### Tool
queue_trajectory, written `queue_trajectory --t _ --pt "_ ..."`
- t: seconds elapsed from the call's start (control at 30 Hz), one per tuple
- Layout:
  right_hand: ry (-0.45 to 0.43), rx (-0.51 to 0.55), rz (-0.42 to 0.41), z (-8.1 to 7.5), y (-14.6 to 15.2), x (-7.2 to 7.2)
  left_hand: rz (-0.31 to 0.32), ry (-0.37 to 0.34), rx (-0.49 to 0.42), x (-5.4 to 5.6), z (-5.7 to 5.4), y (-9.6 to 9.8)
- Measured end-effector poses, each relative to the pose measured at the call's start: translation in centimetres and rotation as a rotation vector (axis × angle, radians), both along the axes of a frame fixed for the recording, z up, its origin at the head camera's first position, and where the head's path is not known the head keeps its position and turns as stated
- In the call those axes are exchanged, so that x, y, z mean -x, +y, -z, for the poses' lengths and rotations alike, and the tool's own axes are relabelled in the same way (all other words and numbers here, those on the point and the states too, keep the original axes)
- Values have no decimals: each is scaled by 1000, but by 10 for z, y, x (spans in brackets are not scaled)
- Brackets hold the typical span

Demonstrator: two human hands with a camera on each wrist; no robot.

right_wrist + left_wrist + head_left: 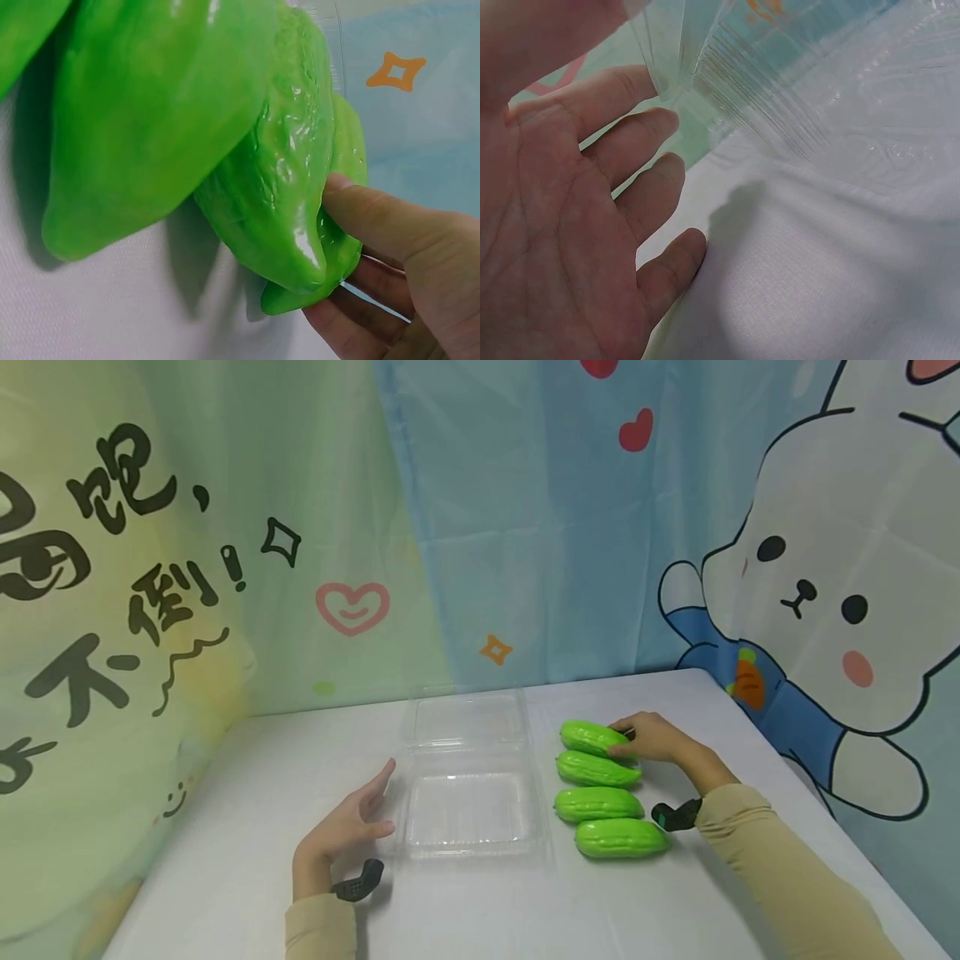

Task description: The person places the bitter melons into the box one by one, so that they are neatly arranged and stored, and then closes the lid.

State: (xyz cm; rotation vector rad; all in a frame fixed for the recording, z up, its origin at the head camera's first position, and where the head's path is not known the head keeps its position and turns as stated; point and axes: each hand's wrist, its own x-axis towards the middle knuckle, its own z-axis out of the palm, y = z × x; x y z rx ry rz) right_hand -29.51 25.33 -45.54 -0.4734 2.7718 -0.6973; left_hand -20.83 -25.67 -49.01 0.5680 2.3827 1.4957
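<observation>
Glossy green bitter melons lie in a column right of a clear plastic clamshell box (468, 810), stems and tips pointing sideways. My right hand (651, 737) grips the right end of the farthest bitter melon (588, 737). In the right wrist view, its thumb and fingers (360, 300) are around that end, partly hidden behind the neighbouring bitter melon (281, 195). Left of the box, my left hand (348, 828) is spread, thumb and fingers apart, close to the box's left edge. The left wrist view shows relaxed fingers (649, 195) beside the clear plastic wall (742, 82).
The box stands unfolded, its lid (468, 720) lying toward the back curtain (510, 527). A white cloth (480, 910) covers the table. The nearest bitter melon (621, 839) lies close to the dark device (677, 816) on my right wrist.
</observation>
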Motion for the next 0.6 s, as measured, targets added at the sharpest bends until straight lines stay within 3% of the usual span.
queue_trajectory --t 0.6 --pt "30 29 -6 -2 2 -3 -5 -12 6 -1 -4 2"
